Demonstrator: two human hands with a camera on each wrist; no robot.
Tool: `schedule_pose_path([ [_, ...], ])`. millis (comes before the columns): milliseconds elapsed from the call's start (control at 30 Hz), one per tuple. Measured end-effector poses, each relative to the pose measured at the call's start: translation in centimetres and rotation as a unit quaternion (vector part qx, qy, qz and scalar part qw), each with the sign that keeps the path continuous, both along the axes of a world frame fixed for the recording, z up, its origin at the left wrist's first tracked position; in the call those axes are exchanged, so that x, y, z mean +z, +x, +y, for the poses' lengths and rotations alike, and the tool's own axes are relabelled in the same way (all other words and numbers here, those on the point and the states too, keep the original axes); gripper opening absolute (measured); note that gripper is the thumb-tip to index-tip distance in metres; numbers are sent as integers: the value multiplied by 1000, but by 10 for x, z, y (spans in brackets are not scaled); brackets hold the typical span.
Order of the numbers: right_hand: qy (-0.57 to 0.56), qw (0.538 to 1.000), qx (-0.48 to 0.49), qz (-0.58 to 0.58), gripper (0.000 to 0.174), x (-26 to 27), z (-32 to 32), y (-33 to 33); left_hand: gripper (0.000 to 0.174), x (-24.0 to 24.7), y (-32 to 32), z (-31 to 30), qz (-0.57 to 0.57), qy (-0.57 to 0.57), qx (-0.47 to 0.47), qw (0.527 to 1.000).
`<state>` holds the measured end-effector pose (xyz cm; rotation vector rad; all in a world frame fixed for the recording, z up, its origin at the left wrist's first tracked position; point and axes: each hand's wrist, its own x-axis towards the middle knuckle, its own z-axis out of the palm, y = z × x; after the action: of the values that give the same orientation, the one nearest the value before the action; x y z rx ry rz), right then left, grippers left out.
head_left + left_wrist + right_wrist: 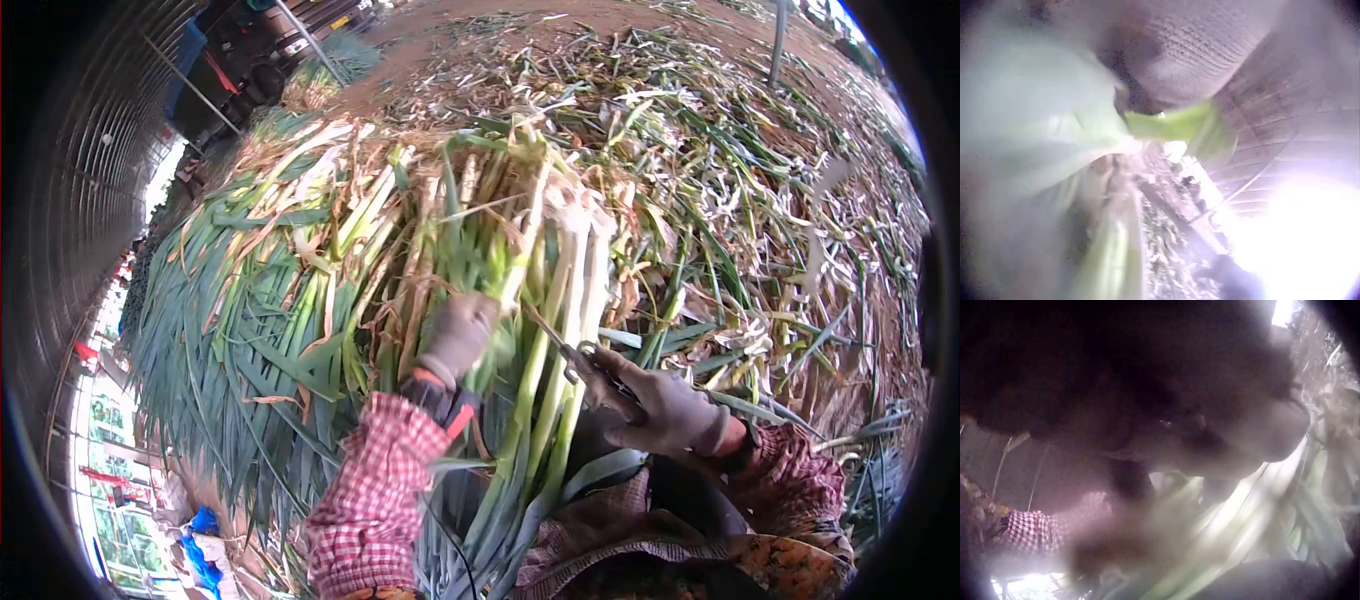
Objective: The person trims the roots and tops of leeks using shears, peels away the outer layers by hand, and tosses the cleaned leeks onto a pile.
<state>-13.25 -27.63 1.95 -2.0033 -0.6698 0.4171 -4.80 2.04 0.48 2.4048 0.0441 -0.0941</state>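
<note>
In the head view my left hand (458,335), in a grey knit glove, curls its fingers at a leek (525,245) on the front of a large leek pile (260,300). The left wrist view shows the knit glove (1194,56) close up, with a green leek leaf (1175,124) beneath it. My right hand (665,408), also gloved, grips scissors (573,358) whose blades point up and left toward several pale leek stalks (575,265). Dark blur fills much of the right wrist view, hiding the scissors there; pale stalks (1254,487) show below the hand.
Cut and dried leek scraps (770,220) spread over the ground to the right and behind. A metal pole (779,45) stands at the far right. Another leek heap (335,68) lies at the back left, near a curved greenhouse wall (90,200). A thin cord (455,545) hangs below my left sleeve.
</note>
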Motion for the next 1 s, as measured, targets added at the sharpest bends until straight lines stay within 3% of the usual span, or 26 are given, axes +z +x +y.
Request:
schedule_pose_path([
  [33,30,999,-12,-21,86,-4,-1,-3,34,-25,12,14,-88,7,27,996],
  [100,-74,996,-42,31,82,1,-3,-3,36,-84,28,40,-49,-48,178,982],
  [167,-58,996,6,65,83,6,-1,-14,29,-104,38,49,-88,-100,254,958],
  [200,-43,998,33,26,83,-5,2,-19,26,-109,36,47,-101,-128,292,942],
  [233,-27,998,62,-14,84,-14,6,-22,23,-114,32,46,-152,-92,288,941],
  [300,-75,996,43,12,84,-7,19,-13,31,-73,11,20,-259,-15,279,925],
  [333,-105,994,26,17,83,-11,28,-5,52,-55,1,6,-300,32,250,920],
  [367,-134,991,8,19,83,-17,34,6,48,-54,-4,1,-282,80,260,920],
  [400,-46,998,24,-23,80,-21,36,17,46,-52,-12,2,-268,160,207,927],
  [433,-72,996,19,-40,77,-22,40,28,44,-51,-19,2,-251,240,153,925],
  [500,-144,989,-4,-21,75,-12,54,50,41,-39,-28,-4,-147,317,137,927],
  [600,-80,996,-29,-34,64,-15,79,94,43,-26,-39,-11,-38,380,131,915],
  [633,-132,989,-57,38,59,-5,84,106,45,-23,-40,-11,-13,392,131,910],
  [700,-122,982,-144,-11,56,-25,95,136,43,-23,-33,-3,19,366,116,923],
  [767,-75,988,-132,2,57,-26,83,131,42,-14,-24,11,34,339,94,936],
  [800,-54,991,-126,10,57,-19,75,119,41,-6,-22,25,44,137,104,984],
  [833,23,994,-93,-43,71,-22,64,93,43,-10,-24,35,9,-4,126,992],
  [933,57,997,27,-49,95,-18,33,-1,46,1,-39,29,30,35,101,994],
  [967,49,997,48,-19,93,0,28,-25,48,-8,-43,25,55,64,111,990],
  [1000,34,999,38,13,93,-4,29,-30,47,-17,-46,20,-13,135,59,989],
])
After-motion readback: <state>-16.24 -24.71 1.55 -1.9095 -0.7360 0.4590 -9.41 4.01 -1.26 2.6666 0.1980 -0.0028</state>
